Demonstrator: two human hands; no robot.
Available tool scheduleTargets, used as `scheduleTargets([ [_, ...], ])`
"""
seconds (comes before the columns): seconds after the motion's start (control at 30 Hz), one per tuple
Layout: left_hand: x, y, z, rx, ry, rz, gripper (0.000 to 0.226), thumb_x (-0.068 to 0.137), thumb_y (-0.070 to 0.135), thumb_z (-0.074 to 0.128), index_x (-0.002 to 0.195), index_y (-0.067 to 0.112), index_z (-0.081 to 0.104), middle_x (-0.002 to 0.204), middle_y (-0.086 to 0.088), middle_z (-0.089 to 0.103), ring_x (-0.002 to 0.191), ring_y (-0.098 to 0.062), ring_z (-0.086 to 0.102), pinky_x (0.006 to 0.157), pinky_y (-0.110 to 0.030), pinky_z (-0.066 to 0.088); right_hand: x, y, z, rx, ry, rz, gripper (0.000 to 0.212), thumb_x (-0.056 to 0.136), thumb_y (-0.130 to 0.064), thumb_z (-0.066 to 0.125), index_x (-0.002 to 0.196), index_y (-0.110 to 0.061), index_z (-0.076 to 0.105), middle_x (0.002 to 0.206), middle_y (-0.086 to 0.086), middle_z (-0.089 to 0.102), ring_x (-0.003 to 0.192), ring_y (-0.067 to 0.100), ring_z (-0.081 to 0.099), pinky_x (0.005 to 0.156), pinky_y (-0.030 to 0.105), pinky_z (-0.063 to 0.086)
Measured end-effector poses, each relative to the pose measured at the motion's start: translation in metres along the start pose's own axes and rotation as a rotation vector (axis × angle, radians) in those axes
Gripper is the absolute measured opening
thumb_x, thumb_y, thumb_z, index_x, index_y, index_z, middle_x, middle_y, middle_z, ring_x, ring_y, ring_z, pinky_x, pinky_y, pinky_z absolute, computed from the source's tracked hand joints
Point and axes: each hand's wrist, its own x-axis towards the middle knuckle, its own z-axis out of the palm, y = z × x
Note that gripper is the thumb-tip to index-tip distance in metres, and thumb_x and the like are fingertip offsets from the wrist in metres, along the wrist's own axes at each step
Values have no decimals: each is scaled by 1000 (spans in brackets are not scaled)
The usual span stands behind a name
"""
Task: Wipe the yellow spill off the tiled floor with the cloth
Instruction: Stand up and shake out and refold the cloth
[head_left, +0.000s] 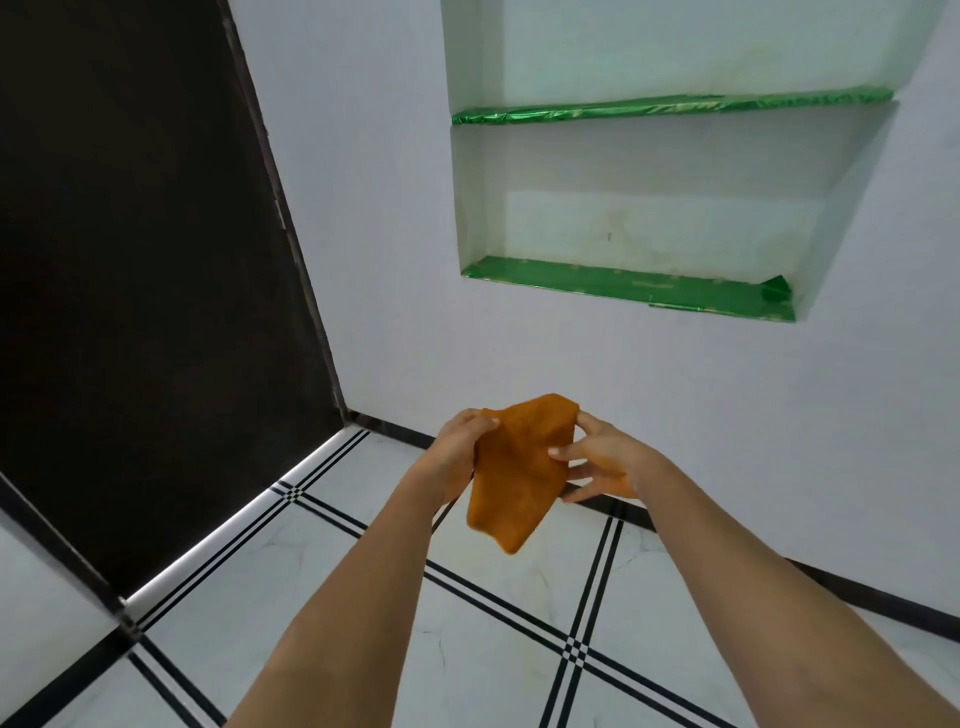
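A: Left side first. Dark door, tall, fills the left of the view. Bright strip along its foot where it meets the floor.

B: And the left hand?

A: Raised in front of the wall, well above the floor. Fingers curled together, pinching the upper left edge of the orange cloth. Thumb hidden behind the fabric; how it sits cannot be told.

B: The cloth itself?

A: Held in the air between both hands, hanging loose, one corner drooping down. Not touching the floor.

B: Right hand?

A: Fingers partly spread. The upper fingers touch the cloth's upper right edge, the thumb presses its right side, the lower fingers are splayed under it. A light grip, not a fist.

B: Surface?

A: Tiled floor, white marbled tiles crossed by black triple-line bands. Black skirting along the wall base. No yellow spill shows on the part of the floor in view.

B: The room, to the right?

A: Pale wall with a recessed niche. Two shelves lined in shiny green foil; the lower lining lifts at its right corner.
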Motion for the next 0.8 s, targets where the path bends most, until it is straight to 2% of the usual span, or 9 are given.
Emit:
scheduleTargets([
  [0.07, -2, 2, -1, -52, -21, -27, 28, 98, 30, 40, 116, 13, 52, 122, -11, 56, 109, -28, 55, 96, -45, 43, -2, -10, 6, 57, -28, -81, 54, 87, -4, 61, 134, -25, 43, 129, 12, 53, 113, 37, 54, 92, 59, 46],
  [0.13, -5, 1, -4, -127, -37, -41, 31, 99, 29, 39, 121, 12, 51, 126, -14, 55, 112, -32, 55, 98, -48, 44, -7, -23, 10, 121, -70, -154, 49, 88, -8, 59, 132, -25, 45, 121, 14, 58, 108, 35, 57, 89, 57, 48],
  [0.23, -9, 1, -8, -256, -46, -36, 27, 97, 29, 46, 121, 18, 51, 127, -15, 54, 111, -33, 57, 93, -49, 48, -7, -33, 11, 184, -138, -196, 63, 85, -5, 62, 135, -34, 36, 125, 12, 55, 110, 36, 57, 80, 53, 52],
  [0.33, -8, -2, -7, -245, -111, -61, 37, 93, 37, 50, 129, 27, 47, 130, -13, 52, 114, -34, 55, 96, -53, 45, -4, -34, 15, 176, -215, -205, 80, 82, 4, 62, 140, -37, 27, 131, 14, 50, 113, 38, 54, 81, 54, 52],
  [0.4, -5, -8, -5, -255, -155, -103, 44, 93, 45, 46, 134, 28, 43, 132, -12, 51, 115, -34, 54, 98, -55, 42, -1, -34, 18, 243, -264, -221, 79, 83, 6, 59, 141, -37, 27, 133, 16, 48, 115, 39, 53, 84, 54, 52],
  [0.5, -2, -16, 0, -371, -226, -145, 56, 92, 53, 40, 137, 20, 41, 132, -17, 53, 115, -36, 56, 96, -54, 44, -2, -35, 22, 333, -306, -244, 66, 87, 3, 54, 136, -36, 34, 132, 15, 50, 113, 37, 56, 81, 49, 55],
  [0.57, -4, -16, 4, -438, -251, -111, 54, 92, 48, 42, 136, 17, 42, 130, -19, 54, 113, -36, 57, 92, -51, 48, -3, -36, 22, 352, -293, -259, 59, 89, 1, 52, 135, -33, 37, 128, 14, 53, 108, 35, 59, 74, 43, 58],
  [0.67, -4, -11, 3, -456, -246, -39, 58, 84, 35, 60, 135, 10, 44, 124, -19, 58, 109, -35, 59, 89, -49, 49, -2, -38, 17, 382, -242, -253, 49, 90, 0, 52, 135, -18, 42, 121, 15, 58, 99, 31, 63, 69, 38, 58],
  [0.8, 0, -2, -6, -428, -133, 49, 71, 72, 27, 76, 133, 9, 46, 131, -18, 55, 117, -38, 54, 92, -51, 48, 3, -37, 5, 401, -94, -164, 50, 86, 0, 58, 134, -6, 45, 130, 20, 52, 109, 34, 58, 84, 43, 55],
])
